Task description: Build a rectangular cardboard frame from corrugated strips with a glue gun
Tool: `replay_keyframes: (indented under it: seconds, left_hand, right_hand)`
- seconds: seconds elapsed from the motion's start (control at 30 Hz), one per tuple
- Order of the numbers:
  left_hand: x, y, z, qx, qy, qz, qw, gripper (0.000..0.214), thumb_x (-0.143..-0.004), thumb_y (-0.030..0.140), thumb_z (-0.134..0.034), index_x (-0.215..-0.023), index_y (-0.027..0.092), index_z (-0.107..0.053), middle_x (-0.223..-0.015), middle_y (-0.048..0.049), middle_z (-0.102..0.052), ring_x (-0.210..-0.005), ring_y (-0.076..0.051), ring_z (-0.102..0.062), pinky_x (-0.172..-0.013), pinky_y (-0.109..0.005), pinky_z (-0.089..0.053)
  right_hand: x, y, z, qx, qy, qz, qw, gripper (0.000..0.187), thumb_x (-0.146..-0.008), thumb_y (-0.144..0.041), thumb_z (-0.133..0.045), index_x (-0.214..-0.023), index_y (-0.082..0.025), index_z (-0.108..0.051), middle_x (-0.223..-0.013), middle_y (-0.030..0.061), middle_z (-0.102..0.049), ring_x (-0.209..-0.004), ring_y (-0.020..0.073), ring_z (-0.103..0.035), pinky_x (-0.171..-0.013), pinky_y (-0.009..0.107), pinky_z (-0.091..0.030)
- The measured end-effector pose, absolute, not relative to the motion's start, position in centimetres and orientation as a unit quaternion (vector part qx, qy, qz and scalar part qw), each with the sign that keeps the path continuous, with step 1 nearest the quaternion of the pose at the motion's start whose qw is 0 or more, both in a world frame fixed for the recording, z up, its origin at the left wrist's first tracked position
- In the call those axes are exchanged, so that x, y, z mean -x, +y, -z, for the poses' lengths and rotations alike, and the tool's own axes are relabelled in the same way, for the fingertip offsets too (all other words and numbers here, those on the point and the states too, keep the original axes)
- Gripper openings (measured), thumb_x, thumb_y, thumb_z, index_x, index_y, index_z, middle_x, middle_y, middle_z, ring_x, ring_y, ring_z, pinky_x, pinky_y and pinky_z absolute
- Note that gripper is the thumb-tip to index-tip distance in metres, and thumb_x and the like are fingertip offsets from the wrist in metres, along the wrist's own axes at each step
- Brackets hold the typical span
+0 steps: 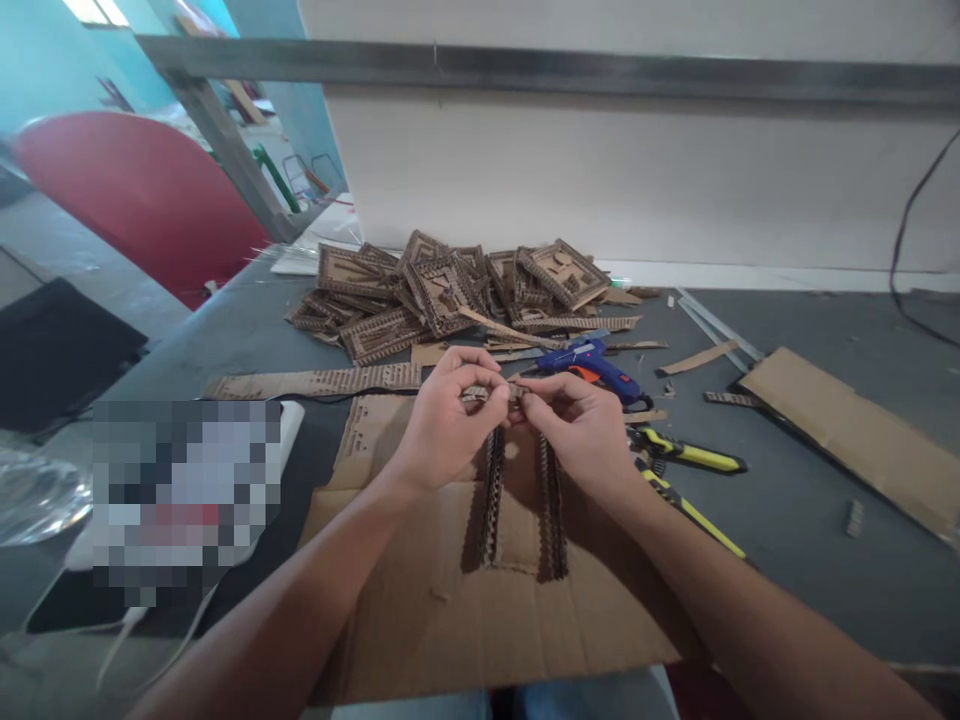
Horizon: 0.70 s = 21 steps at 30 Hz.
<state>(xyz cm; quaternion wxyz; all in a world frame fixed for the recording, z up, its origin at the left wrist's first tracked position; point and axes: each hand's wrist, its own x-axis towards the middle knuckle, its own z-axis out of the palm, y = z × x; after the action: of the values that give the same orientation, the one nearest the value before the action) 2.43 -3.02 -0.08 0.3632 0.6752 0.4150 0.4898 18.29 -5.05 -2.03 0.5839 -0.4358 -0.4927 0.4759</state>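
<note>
Between the fingertips of my left hand (457, 415) and my right hand (574, 420) is a small strip of corrugated cardboard (516, 394), pinched from both sides. Below my hands lies a cardboard piece (519, 510) with corrugated strips (491, 500) standing along its two long sides. Its far end is partly hidden by my hands. Under it a large flat cardboard sheet (405, 600) spreads toward my lap. Just beyond my right hand rests a blue glue gun (592, 365).
Many cardboard frames (442, 290) are heaped at the back. Yellow-and-black pliers (697, 452) lie right of my forearm, near a long cardboard panel (855, 440). On the left are a white device (292, 440) with cables and clear plastic (41, 495). A metal bar (600, 75) crosses behind.
</note>
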Motion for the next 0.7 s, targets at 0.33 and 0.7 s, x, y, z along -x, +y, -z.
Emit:
replay_keyframes:
  seconds: [0.33,0.7]
  left_hand:
    - [-2.4,-2.55,-0.01,-0.585,0.395,-0.531,0.469,0.013,-0.081,0.025,-0.069,-0.077,0.013,-0.068,-0.104,-0.0058,-0.051,-0.082,-0.012,-0.063,-0.066,-0.028,-0.066]
    - [-1.74,-2.85,0.4,-0.739,0.408,-0.5,0.195,0.005,-0.086,0.02,-0.076,-0.085,0.02,-0.071,-0.093,-0.0029,-0.064,-0.081,-0.012,-0.065,-0.062,-0.019,-0.056]
  right_hand:
    - [-18.52,-4.79,1.92,0.419,-0.463,-0.491,0.608,0.021,-0.076,-0.037,-0.081,-0.087,-0.02,-0.074,-0.076,0.0005,-0.077,-0.063,0.0145,-0.072,-0.062,0.028,-0.064]
    - [-18.11,-5.61,2.71,0.443,-0.577,-0.337,0.598,0.01,-0.085,-0.023,-0.07,-0.094,-0.02,-0.073,-0.086,0.0037,-0.079,-0.073,0.0158,-0.075,-0.069,0.027,-0.064]
